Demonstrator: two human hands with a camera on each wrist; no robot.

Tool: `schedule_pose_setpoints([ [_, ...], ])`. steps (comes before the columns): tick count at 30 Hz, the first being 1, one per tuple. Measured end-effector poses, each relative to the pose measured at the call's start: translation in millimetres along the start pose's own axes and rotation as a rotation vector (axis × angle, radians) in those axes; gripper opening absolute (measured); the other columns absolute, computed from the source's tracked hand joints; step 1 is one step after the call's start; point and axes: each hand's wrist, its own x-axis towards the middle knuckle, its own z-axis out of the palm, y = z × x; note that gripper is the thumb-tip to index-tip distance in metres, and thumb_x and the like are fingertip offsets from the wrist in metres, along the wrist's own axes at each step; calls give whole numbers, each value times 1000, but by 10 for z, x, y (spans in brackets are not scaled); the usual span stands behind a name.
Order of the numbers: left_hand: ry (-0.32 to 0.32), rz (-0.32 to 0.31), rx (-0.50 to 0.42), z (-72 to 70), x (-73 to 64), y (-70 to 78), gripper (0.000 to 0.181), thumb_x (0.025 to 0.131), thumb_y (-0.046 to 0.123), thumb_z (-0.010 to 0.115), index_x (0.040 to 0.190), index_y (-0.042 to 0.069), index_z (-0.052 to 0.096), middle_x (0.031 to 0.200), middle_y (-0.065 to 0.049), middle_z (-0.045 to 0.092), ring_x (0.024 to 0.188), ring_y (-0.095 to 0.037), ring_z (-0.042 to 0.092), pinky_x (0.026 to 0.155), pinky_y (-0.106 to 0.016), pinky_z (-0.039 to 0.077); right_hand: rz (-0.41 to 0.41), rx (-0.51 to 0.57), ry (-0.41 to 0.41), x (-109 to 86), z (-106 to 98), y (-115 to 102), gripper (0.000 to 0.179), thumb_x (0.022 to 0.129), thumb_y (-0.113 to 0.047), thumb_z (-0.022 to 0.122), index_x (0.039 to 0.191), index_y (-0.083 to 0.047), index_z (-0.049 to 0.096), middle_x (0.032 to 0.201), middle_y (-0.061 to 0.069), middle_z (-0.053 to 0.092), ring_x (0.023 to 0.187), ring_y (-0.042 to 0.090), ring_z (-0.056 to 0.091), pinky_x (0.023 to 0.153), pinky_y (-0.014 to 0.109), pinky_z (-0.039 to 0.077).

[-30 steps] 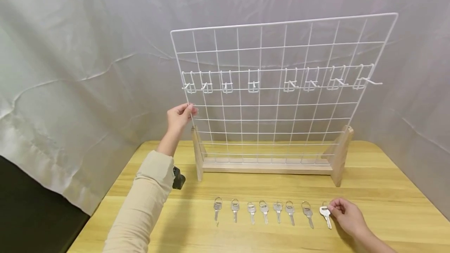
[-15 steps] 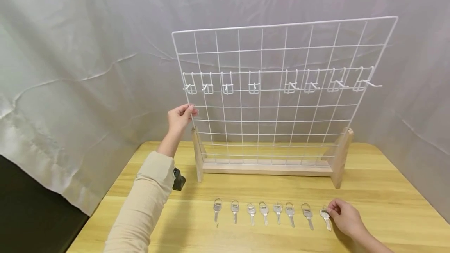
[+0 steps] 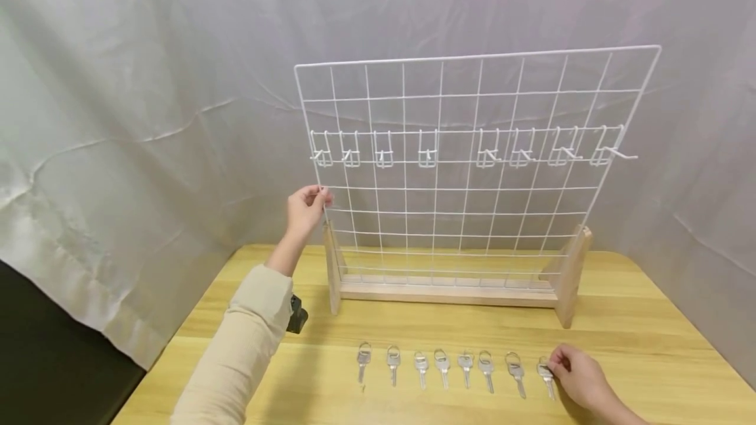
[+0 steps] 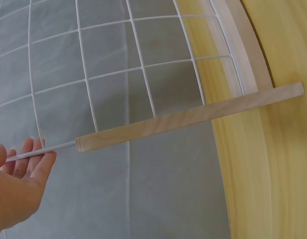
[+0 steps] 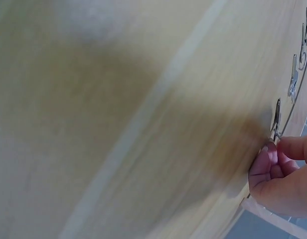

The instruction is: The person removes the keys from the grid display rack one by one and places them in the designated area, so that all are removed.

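My right hand [image 3: 581,382] pinches the rightmost key [image 3: 546,372] at its head, flat on the table [image 3: 650,346], end of the key row [image 3: 449,367]. Key looks small, stiff, light, likely slick metal; I judge the ring end the best hold. My left hand [image 3: 306,210] grips the grid [image 3: 472,169] by its left edge wire, steadying it

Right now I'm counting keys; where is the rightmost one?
Head view: the rightmost key lies on the table, at the right hand fingertips.
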Motion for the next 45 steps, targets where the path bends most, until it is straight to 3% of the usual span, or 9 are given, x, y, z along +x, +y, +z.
schedule_pose_setpoints([
  [11,-55,-15,23,-41,-77,-70,45,92,10,55,133,0,44,118,-26,60,110,-33,59,93,-38,50,-9,-20,22,4,16,-11,9,84,-4,59,77,-7,55,68,-1,51,61,6,41,55,20,34],
  [21,-89,33,6,-74,-120,-157,46,89,3,55,133,-2,43,121,-27,58,112,-36,58,98,-37,47,-8,9,4,-12,-34,-43,6,84,-5,60,79,-6,57,69,-1,53,62,5,42,55,19,36],
  [27,-152,119,122,-137,-195,-138,54,89,9,57,138,-1,36,128,-30,51,118,-40,52,101,-44,43,-47,35,-31,35,-315,-124,13,87,-8,56,93,3,59,79,3,59,68,9,49,56,18,43],
  [30,-166,151,202,-190,-267,-163,59,89,14,57,141,1,30,135,-29,45,122,-42,47,104,-48,40,-102,27,32,84,-542,-191,20,89,-9,55,99,8,58,82,8,63,69,4,50,57,18,44],
  [34,-179,208,276,-283,-392,-269,65,90,18,57,143,2,23,144,-27,33,129,-43,37,108,-52,33,-211,58,212,130,-795,-306,22,92,-9,54,104,9,57,89,19,65,71,-14,44,59,15,44],
  [36,-186,247,338,-324,-474,-329,67,90,23,57,144,3,22,149,-24,26,134,-42,30,111,-54,27,-277,97,309,151,-885,-366,22,92,-8,54,106,8,57,90,9,66,75,-20,40,58,12,43],
  [39,-209,342,481,-363,-614,-453,70,90,30,56,145,4,21,153,-21,16,138,-41,22,111,-59,21,-355,124,422,172,-995,-433,24,91,-8,54,108,8,57,95,13,64,82,-23,36,59,6,39],
  [42,-252,428,621,-368,-775,-581,72,91,36,54,146,5,20,154,-21,11,139,-42,20,111,-60,20,-409,86,493,194,-1060,-420,30,92,-10,53,115,9,54,107,22,60,98,2,50,77,18,45],
  [45,-303,478,724,-363,-930,-718,73,91,37,53,146,4,19,153,-24,8,139,-43,17,113,-57,17,-483,-4,545,223,-1060,-312,39,91,-12,54,122,10,49,119,34,50,108,41,45,93,50,39],
])
